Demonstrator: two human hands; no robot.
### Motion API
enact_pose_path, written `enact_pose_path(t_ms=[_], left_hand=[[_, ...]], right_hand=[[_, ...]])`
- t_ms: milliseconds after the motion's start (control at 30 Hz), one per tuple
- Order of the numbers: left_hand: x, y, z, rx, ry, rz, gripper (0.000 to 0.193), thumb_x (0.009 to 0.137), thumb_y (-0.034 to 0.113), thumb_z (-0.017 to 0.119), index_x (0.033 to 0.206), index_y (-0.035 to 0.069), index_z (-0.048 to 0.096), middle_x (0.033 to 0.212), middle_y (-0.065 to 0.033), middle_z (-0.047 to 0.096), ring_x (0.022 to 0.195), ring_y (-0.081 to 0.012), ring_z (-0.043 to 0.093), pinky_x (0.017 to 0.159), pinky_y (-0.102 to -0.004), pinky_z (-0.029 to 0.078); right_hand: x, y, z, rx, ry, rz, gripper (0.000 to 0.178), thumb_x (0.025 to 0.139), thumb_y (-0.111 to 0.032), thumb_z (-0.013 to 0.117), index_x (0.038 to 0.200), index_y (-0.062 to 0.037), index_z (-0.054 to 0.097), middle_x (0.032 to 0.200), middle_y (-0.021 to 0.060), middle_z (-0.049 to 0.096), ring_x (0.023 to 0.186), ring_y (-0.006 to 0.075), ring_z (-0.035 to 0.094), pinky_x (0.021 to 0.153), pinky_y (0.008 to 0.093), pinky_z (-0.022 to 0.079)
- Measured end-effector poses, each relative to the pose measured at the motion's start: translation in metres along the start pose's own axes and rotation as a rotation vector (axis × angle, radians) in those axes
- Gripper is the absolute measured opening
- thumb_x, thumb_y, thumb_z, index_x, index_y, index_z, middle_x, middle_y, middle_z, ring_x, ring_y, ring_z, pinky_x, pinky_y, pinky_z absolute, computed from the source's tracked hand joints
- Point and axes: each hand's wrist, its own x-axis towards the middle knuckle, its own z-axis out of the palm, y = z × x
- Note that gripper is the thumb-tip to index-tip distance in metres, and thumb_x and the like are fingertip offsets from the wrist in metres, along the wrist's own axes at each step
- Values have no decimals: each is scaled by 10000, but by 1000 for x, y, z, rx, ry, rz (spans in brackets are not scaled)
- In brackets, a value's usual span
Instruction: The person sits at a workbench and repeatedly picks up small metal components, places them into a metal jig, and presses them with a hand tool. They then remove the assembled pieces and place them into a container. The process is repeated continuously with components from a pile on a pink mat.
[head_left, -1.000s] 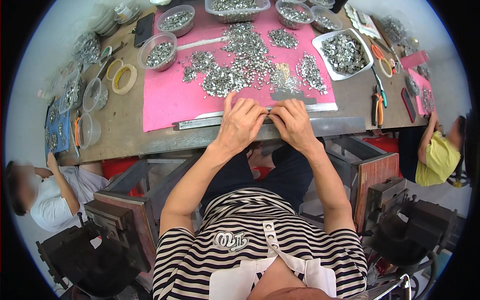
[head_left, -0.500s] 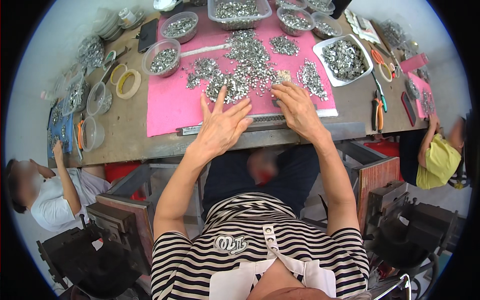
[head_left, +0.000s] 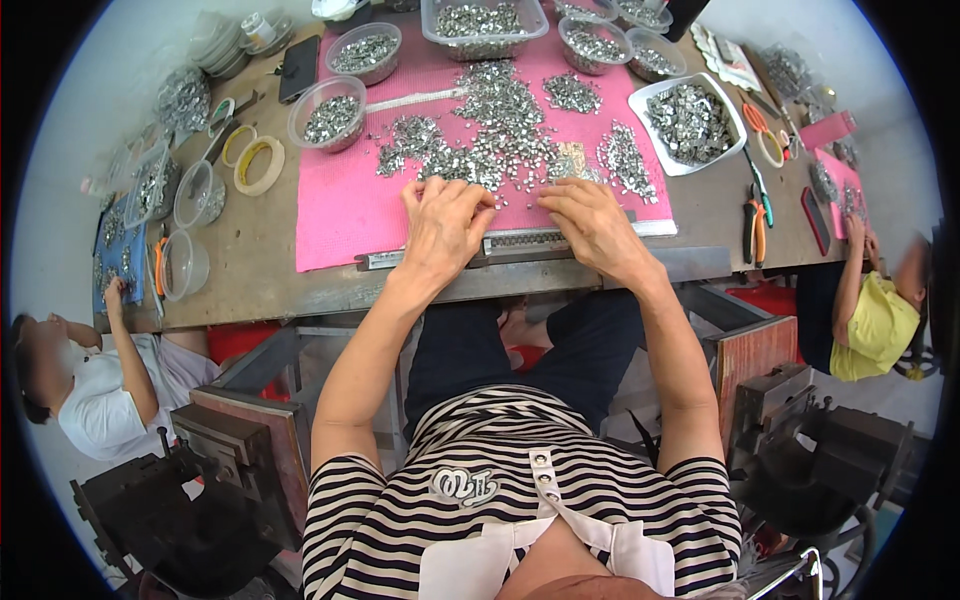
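Observation:
Small silvery metal pieces (head_left: pixel 490 150) lie heaped and scattered over a pink mat (head_left: pixel 340 215). At the near edge of that heap is my left hand (head_left: pixel 445 228), its fingers curled down and drawn together, with the tips hidden behind the hand. My right hand (head_left: pixel 600 228) is bent over the mat to the right, fingers close together and pointing left. Whatever either hand pinches is too small or hidden to make out. Between the hands runs a slotted metal strip (head_left: pixel 525 240) along the bench's front edge, partly covered by both.
Clear tubs (head_left: pixel 330 118) of metal pieces stand left and behind, a white tray (head_left: pixel 690 120) to the right. Pliers (head_left: pixel 755 225) and orange-handled scissors (head_left: pixel 757 120) lie right; tape rolls (head_left: pixel 260 165) lie left. Co-workers sit at both sides.
My left hand's spread fingers have curled in, and the hand has shifted slightly right. My right hand has moved a little nearer me, its fingers still bent.

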Motion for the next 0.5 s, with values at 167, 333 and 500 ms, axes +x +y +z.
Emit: enact_pose_path(t_ms=[167,333,500], left_hand=[[2,1,15,69,9,13,109,861,172,790,955,145,742,865,20,684,878,-204,593,943,-442,339],[3,-2,16,19,19,23,101,841,151,785,911,134,715,864,-2,662,893,-225,587,928,-463,343],[2,-4,18,32,16,38,96,846,153,782,907,129,712,858,-5,656,890,-225,586,937,-470,342]], right_hand=[[7,-2,9,-1,132,98,91,907,-25,705,995,-17,723,915,109,649,875,305,592,811,426,479],[16,-7,28,5,138,137,109,876,-99,757,940,-31,700,899,116,613,900,318,590,821,440,463],[20,-5,43,-70,123,190,131,863,-115,766,891,-28,671,899,133,630,913,330,611,822,449,455]])
